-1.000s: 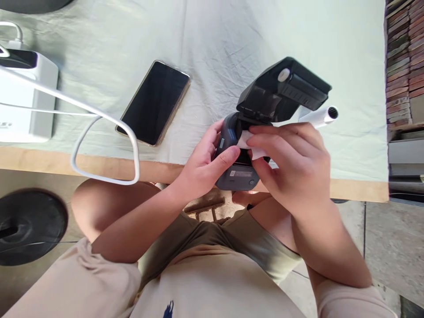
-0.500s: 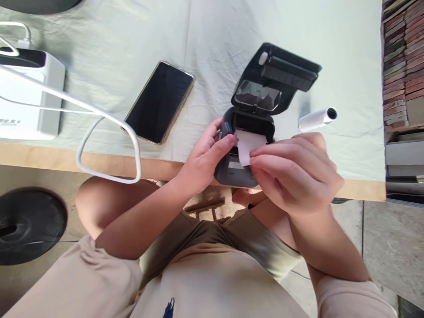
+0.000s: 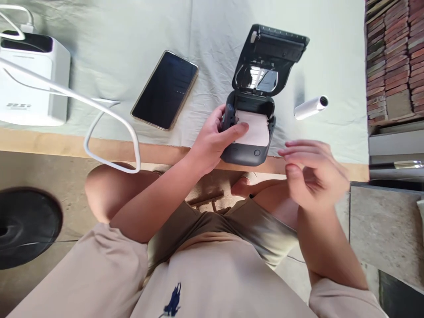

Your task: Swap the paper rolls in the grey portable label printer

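A small dark grey printer (image 3: pixel 248 152) sits at the table's near edge with its lid (image 3: pixel 268 59) swung up and back. White paper (image 3: pixel 253 128) lies over its open compartment. My left hand (image 3: pixel 215 141) grips the printer's left side, thumb pressing on the paper's edge. My right hand (image 3: pixel 311 172) hovers to the right of the printer, below the table edge, fingers loosely spread and smeared by motion, with nothing in it. A white paper-roll core (image 3: pixel 309 108) lies on the cloth to the right of the printer.
A black phone (image 3: pixel 165 90) lies face up left of the printer. A white box-shaped device (image 3: pixel 31 84) with white cables (image 3: pixel 109 119) stands at the far left. A pale cloth (image 3: pixel 115 39) covers the table. Brick wall (image 3: pixel 394 57) at right; a black disc (image 3: pixel 26 227) lies on the floor.
The printer's lid has tipped further back and the printer now rests on the table. My right hand has let go of the paper and drawn away to the right.
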Demonstrator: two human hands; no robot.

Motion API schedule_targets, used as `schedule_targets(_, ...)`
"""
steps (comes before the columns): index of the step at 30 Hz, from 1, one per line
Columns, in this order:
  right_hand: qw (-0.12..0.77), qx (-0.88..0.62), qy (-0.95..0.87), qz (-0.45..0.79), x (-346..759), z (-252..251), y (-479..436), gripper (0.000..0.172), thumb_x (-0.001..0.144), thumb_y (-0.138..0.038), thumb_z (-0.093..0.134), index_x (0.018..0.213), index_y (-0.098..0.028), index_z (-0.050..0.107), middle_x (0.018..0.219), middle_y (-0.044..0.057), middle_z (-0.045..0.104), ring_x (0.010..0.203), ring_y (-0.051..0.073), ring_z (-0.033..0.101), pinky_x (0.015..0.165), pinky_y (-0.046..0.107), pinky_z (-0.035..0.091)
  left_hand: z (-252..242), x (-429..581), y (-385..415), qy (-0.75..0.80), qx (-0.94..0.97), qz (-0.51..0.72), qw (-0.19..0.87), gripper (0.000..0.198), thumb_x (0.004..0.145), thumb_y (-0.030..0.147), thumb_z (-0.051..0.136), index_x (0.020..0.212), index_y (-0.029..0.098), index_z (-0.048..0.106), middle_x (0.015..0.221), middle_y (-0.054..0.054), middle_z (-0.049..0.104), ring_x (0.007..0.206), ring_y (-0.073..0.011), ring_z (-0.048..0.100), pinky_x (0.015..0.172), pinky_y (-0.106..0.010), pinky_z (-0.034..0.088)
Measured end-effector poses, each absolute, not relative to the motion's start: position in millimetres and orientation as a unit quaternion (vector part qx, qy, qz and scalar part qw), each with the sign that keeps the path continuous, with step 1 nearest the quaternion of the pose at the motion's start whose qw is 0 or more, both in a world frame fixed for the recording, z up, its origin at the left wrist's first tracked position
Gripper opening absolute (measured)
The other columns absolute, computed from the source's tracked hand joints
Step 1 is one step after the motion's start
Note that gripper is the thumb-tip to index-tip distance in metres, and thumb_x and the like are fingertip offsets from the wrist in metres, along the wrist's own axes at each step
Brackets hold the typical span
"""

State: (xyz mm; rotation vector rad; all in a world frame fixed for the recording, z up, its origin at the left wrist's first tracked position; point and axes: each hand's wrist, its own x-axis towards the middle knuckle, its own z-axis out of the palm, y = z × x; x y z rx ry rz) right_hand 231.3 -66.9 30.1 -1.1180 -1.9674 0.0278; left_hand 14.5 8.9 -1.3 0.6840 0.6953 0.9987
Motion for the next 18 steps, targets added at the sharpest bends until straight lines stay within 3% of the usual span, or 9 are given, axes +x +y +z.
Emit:
schedule_targets(2, 0.407, -0.526, -0.747, 0.021, 259, 20, -107, 0.006, 0.096, -0.024, 0.073, 0.093, -0.023, 0.077, 0.091, 0.004, 0.084, 0.096, 0.025, 0.084, 0.090, 0.043, 0.067, -3, 16, 9, 0.323, 0.319, 0.462, 0.762, 0.050, 0.074, 0.037, 0.085, 0.111, 0.022, 0.056, 0.099, -0.002, 0.071, 0.102, -0.0255, 0.075, 0.086, -0.038, 0.059)
schedule_targets(7, 0.427, -0.655, -0.623, -0.021, 310, 2, -223, 0.009, 0.101, -0.026, 0.071, 0.096, -0.023, 0.078, 0.086, 0.004, 0.078, 0.091, 0.022, 0.080, 0.087, 0.042, 0.066, -3, 18, 8, 0.294, 0.310, 0.495, 0.757, 0.040, 0.077, 0.032, 0.081, 0.107, 0.022, 0.057, 0.092, 0.001, 0.070, 0.088, -0.0181, 0.075, 0.075, -0.031, 0.061)
schedule_targets(10, 0.441, -0.700, -0.561, -0.039, 317, -5, -275, 0.013, 0.101, -0.033, 0.073, 0.094, -0.023, 0.076, 0.083, 0.003, 0.076, 0.083, 0.020, 0.078, 0.081, 0.038, 0.065, -4, 19, 9, 0.294, 0.329, 0.501, 0.744, 0.038, 0.080, 0.035, 0.080, 0.108, 0.022, 0.058, 0.094, -0.001, 0.070, 0.096, -0.0217, 0.077, 0.081, -0.036, 0.063)
schedule_targets(15, 0.432, -0.730, -0.529, -0.022, 308, -7, -314, 0.019, 0.101, -0.040, 0.074, 0.093, -0.023, 0.076, 0.087, 0.004, 0.078, 0.087, 0.021, 0.079, 0.087, 0.040, 0.066, -12, 22, 17, 0.275, 0.364, 0.491, 0.742, 0.044, 0.069, 0.045, 0.089, 0.100, 0.027, 0.062, 0.098, -0.003, 0.072, 0.104, -0.0268, 0.069, 0.090, -0.048, 0.063)
schedule_targets(18, 0.415, -0.733, -0.539, -0.001, 302, -4, -327, 0.021, 0.101, -0.042, 0.074, 0.092, -0.024, 0.076, 0.087, 0.005, 0.079, 0.089, 0.023, 0.079, 0.088, 0.042, 0.065, -23, 28, 28, 0.252, 0.388, 0.499, 0.733, 0.045, 0.071, 0.047, 0.090, 0.101, 0.031, 0.061, 0.097, 0.000, 0.071, 0.110, -0.0246, 0.061, 0.097, -0.053, 0.059)
